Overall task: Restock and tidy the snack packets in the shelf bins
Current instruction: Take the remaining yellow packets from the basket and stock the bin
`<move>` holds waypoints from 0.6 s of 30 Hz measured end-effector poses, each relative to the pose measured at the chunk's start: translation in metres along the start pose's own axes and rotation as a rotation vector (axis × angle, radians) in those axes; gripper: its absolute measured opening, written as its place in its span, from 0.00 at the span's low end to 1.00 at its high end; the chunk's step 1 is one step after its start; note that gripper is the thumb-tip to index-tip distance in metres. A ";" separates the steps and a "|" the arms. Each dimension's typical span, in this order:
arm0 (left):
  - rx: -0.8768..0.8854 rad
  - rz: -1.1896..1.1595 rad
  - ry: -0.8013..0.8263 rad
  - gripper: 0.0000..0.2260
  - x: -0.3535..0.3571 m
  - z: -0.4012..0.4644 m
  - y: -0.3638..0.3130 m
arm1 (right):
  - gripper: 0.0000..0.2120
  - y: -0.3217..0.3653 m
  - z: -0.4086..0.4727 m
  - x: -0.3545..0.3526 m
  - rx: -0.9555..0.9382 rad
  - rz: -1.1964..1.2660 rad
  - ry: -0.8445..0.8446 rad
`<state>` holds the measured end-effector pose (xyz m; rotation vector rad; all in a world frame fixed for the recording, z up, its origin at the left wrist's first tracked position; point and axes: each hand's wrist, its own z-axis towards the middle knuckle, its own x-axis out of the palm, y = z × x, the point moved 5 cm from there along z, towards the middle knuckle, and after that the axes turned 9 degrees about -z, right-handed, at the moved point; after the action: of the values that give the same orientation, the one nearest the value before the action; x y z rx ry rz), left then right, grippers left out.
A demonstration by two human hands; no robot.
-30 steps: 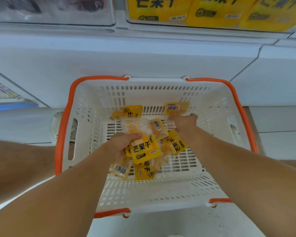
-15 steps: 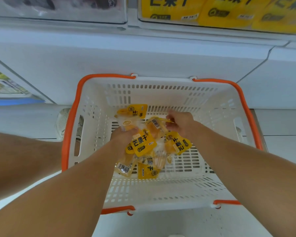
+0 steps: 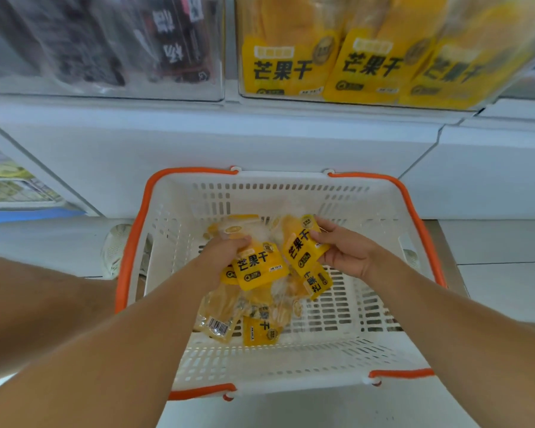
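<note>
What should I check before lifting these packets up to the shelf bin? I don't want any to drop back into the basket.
1. Left hand closed on a yellow mango snack packet: ok.
2. Right hand pinching a second yellow packet: ok, though held only at its edge.
3. Loose packets lying under the hands, free of the grip: cannot tell, they overlap.
4. White slotted basket with orange handles sitting steady: ok, handles folded down.
5. Clear shelf bin of matching yellow packets directly above: ok.
6. Room left in that bin: cannot tell, its top is out of view.
</note>
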<state>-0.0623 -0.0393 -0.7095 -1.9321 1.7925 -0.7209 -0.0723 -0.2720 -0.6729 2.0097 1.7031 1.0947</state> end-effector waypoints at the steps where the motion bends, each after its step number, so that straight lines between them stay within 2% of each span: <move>1: 0.010 -0.004 -0.003 0.10 0.003 -0.007 -0.006 | 0.15 0.008 -0.007 0.004 -0.053 0.041 0.035; 4: 0.044 -0.031 0.020 0.10 0.016 -0.027 -0.026 | 0.28 0.031 -0.029 0.020 -0.132 0.071 0.157; 6: 0.073 -0.051 0.090 0.12 0.029 -0.049 -0.046 | 0.21 0.048 -0.046 0.041 -0.139 -0.031 0.177; 8: 0.136 -0.097 0.157 0.07 0.046 -0.077 -0.074 | 0.15 0.066 -0.066 0.059 -0.126 -0.286 0.068; 10: 0.229 -0.123 0.157 0.09 0.057 -0.109 -0.108 | 0.17 0.093 -0.091 0.075 -0.128 -0.493 -0.053; 11: 0.282 -0.115 0.108 0.09 0.057 -0.127 -0.124 | 0.18 0.108 -0.105 0.083 -0.143 -0.533 -0.082; 12: 0.313 -0.161 0.087 0.13 0.057 -0.144 -0.137 | 0.18 0.122 -0.120 0.092 -0.170 -0.539 -0.104; 13: 0.323 -0.230 0.105 0.21 0.058 -0.163 -0.150 | 0.19 0.137 -0.136 0.102 -0.205 -0.533 -0.124; 15: 0.335 -0.267 0.290 0.35 0.072 -0.208 -0.175 | 0.17 0.160 -0.167 0.124 -0.277 -0.495 -0.137; 16: 0.368 -0.205 0.355 0.34 0.079 -0.230 -0.184 | 0.16 0.169 -0.181 0.135 -0.302 -0.479 -0.127; 18: 0.441 -0.077 0.337 0.25 0.080 -0.266 -0.199 | 0.13 0.188 -0.205 0.152 -0.357 -0.550 -0.121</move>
<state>-0.0670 -0.0866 -0.3710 -1.6588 1.5640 -1.4061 -0.0791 -0.2299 -0.3591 1.2584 1.7024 0.9685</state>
